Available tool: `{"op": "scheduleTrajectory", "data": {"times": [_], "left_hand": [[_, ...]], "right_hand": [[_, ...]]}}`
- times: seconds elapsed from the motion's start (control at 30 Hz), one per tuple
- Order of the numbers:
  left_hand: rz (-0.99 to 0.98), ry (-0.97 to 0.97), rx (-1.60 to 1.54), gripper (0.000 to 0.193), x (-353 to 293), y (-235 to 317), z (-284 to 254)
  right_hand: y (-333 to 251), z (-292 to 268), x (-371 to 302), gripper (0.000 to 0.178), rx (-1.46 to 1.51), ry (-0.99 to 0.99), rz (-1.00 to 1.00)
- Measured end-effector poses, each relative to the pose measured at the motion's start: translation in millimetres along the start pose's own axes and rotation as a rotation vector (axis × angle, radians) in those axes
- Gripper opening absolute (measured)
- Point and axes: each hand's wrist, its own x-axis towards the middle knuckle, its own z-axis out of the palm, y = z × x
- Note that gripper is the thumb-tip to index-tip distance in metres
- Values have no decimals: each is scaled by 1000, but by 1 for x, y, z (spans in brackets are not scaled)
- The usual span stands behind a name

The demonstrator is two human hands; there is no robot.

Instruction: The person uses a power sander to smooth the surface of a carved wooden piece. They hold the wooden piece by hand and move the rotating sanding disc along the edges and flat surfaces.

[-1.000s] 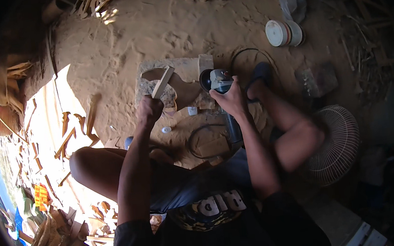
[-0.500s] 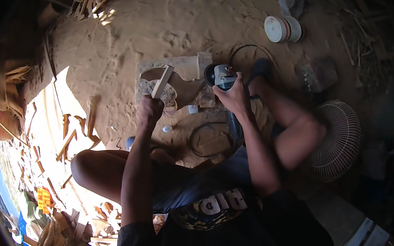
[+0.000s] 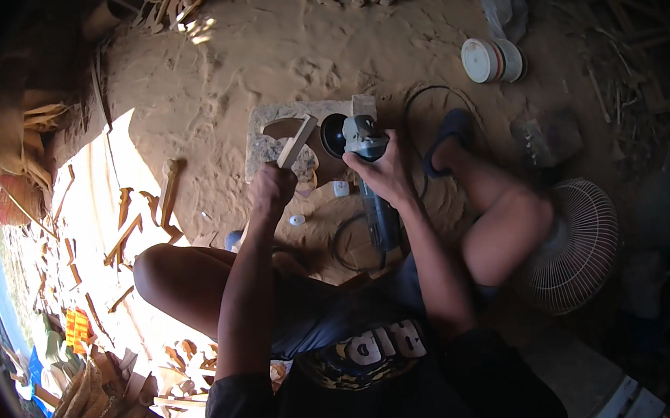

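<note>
My left hand (image 3: 271, 186) is closed around the lower end of a flat wooden piece (image 3: 297, 142), which slants up to the right. In my right hand (image 3: 384, 169) is an angle grinder (image 3: 361, 133), gripped near its head, its dark body (image 3: 382, 220) pointing down toward my lap. The grinder's round black disc (image 3: 333, 136) faces the wooden piece, close to its upper end; whether they touch I cannot tell. Beneath both lies a dusty work block (image 3: 257, 140) with a curved cutout, partly hidden by my hands and the tool.
A small white container (image 3: 341, 188) and a white cap-like thing (image 3: 297, 220) lie below the block. A black cable (image 3: 408, 107) loops on the sandy ground. A fan (image 3: 580, 244) stands by my right knee, a white bucket (image 3: 483, 60) lies far right, and cut wood pieces (image 3: 125, 206) lie left.
The grinder in my right hand has moved left, bringing its disc close to the wooden piece. The view has shifted slightly, so the surroundings sit a little farther right.
</note>
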Motion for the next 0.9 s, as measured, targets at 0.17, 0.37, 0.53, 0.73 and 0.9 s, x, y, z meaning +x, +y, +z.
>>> {"op": "scheduleTrajectory", "data": {"times": [0.17,0.37,0.53,0.73,0.9], "left_hand": [[-38,-36,-9,34,-3,7,-4],[73,-8,-32,36,-3,-4,0],[23,3,-9,30,2,-7,7],[-2,9,11,32,1,-4,6],[20,-38,10,35,3,0,3]], "right_hand": [[14,-1,10,99,-77,30,-36],[7,-3,11,105,-93,-12,-45],[8,-2,13,108,-146,-22,-26],[0,-8,13,107,-139,-42,-10],[25,-10,17,102,-235,76,-15]]}}
